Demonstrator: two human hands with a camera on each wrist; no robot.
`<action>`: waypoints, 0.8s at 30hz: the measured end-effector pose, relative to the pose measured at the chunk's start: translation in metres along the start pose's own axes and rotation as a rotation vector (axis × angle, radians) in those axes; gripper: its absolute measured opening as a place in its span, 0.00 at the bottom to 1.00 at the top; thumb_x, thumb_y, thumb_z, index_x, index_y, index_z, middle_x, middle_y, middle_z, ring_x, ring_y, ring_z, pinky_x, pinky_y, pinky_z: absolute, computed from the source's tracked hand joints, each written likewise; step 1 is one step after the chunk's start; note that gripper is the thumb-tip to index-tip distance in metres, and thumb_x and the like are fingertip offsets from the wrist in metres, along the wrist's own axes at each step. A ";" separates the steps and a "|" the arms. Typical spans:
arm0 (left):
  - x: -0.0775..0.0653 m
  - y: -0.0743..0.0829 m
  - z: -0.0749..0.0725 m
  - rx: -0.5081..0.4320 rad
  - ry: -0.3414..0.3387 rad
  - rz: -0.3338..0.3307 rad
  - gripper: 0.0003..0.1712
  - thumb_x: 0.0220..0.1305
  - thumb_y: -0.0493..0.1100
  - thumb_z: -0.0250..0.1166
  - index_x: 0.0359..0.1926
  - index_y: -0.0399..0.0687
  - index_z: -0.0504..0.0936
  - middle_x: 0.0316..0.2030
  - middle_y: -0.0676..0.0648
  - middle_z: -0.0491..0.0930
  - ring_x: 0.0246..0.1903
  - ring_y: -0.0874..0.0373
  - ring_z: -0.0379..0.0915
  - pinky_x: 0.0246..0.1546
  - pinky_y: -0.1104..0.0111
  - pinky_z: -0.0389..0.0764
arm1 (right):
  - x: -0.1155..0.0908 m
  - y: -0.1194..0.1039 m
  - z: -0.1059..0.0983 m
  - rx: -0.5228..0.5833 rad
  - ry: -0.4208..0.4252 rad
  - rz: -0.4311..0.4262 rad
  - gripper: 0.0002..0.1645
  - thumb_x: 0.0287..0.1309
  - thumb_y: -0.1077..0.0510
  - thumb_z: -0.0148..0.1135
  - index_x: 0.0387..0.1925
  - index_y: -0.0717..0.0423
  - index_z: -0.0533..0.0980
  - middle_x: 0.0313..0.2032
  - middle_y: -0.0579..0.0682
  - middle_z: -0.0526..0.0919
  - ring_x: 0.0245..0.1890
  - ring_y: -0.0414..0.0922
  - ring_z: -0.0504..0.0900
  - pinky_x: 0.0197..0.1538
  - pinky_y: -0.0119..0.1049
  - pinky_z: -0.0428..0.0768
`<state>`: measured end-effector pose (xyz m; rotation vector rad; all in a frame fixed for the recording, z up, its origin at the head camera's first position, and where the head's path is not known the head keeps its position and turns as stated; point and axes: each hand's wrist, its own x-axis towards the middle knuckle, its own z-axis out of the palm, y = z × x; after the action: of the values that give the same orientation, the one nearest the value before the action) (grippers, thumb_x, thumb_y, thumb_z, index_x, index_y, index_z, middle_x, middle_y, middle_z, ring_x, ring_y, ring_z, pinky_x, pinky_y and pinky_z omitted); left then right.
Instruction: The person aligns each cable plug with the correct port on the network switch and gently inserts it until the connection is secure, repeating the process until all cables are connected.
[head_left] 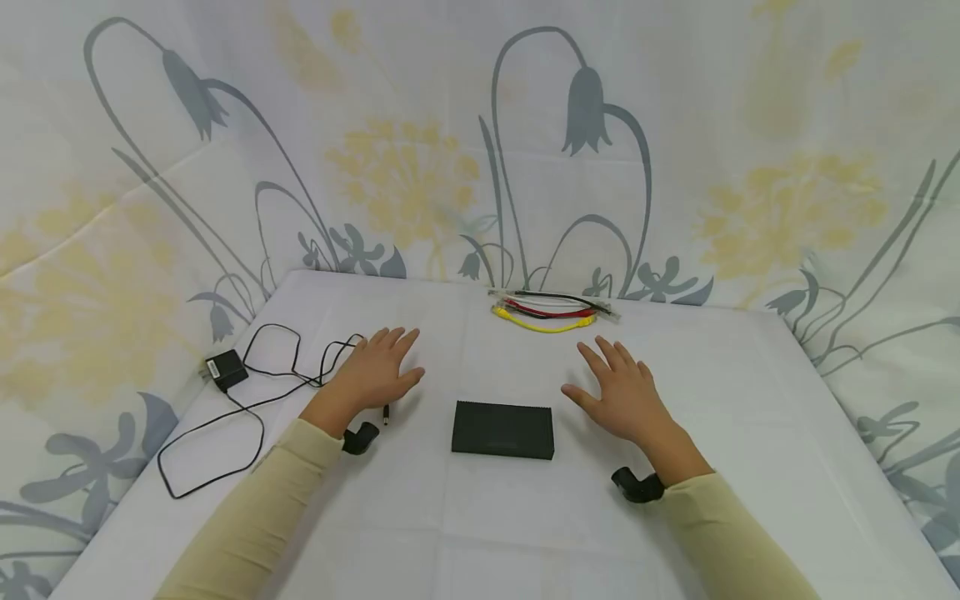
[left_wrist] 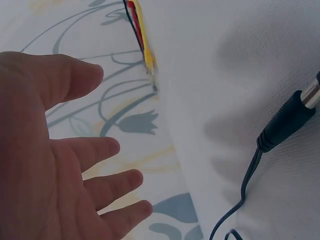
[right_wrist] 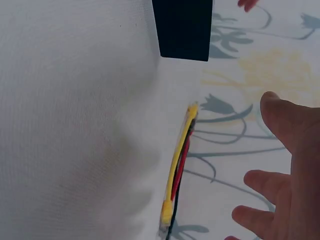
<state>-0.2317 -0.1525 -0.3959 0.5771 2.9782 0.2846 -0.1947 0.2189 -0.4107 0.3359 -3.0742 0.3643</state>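
A flat black box (head_left: pixel 502 430) with a ridged back edge lies on the white table between the two hands. My left hand (head_left: pixel 375 371) is held over the table to its left, fingers spread and holding nothing. Below that hand is the barrel plug (left_wrist: pixel 287 120) of a thin black cable. The cable runs left to a black power adapter (head_left: pixel 227 369). My right hand (head_left: pixel 624 392) hovers to the right of the box, its fingers apart with nothing in them. In the right wrist view, one end of the black box (right_wrist: pixel 185 30) shows at the top.
Toward the back edge of the white table (head_left: pixel 720 375) lies a bundle of short cables: a yellow one (head_left: pixel 543 327), a red one (right_wrist: pixel 180 167) and black ones, with clear plastic around them. A flower-patterned cloth (head_left: pixel 420 208) hangs behind and at both sides.
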 end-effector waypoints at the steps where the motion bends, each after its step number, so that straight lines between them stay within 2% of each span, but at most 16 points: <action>1: -0.001 0.000 0.000 0.004 0.000 0.003 0.39 0.70 0.58 0.51 0.75 0.45 0.55 0.72 0.36 0.57 0.72 0.36 0.50 0.67 0.40 0.55 | 0.000 -0.001 0.001 0.004 -0.003 -0.003 0.47 0.62 0.32 0.54 0.74 0.50 0.56 0.74 0.60 0.53 0.73 0.65 0.49 0.66 0.70 0.52; 8: -0.007 0.001 -0.001 0.016 0.009 0.049 0.36 0.68 0.54 0.54 0.72 0.41 0.62 0.68 0.35 0.64 0.68 0.37 0.59 0.65 0.41 0.61 | -0.003 -0.009 0.005 0.015 -0.016 -0.027 0.46 0.61 0.33 0.55 0.74 0.49 0.57 0.74 0.60 0.54 0.73 0.65 0.51 0.66 0.70 0.55; 17: -0.013 -0.002 -0.003 0.049 -0.015 0.083 0.33 0.64 0.47 0.56 0.68 0.40 0.66 0.64 0.34 0.70 0.65 0.37 0.64 0.65 0.46 0.64 | -0.006 -0.016 0.011 0.026 0.011 -0.085 0.43 0.61 0.35 0.57 0.72 0.50 0.62 0.71 0.60 0.61 0.72 0.64 0.56 0.65 0.65 0.61; 24: -0.015 -0.005 0.000 0.065 -0.048 0.113 0.25 0.59 0.42 0.58 0.58 0.39 0.76 0.58 0.37 0.75 0.61 0.39 0.69 0.62 0.49 0.68 | -0.008 -0.019 0.014 0.049 0.011 -0.123 0.42 0.61 0.35 0.58 0.71 0.50 0.63 0.70 0.59 0.63 0.71 0.64 0.59 0.64 0.65 0.63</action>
<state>-0.2200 -0.1625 -0.3962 0.7502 2.9225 0.1802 -0.1828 0.1992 -0.4202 0.5202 -3.0190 0.4351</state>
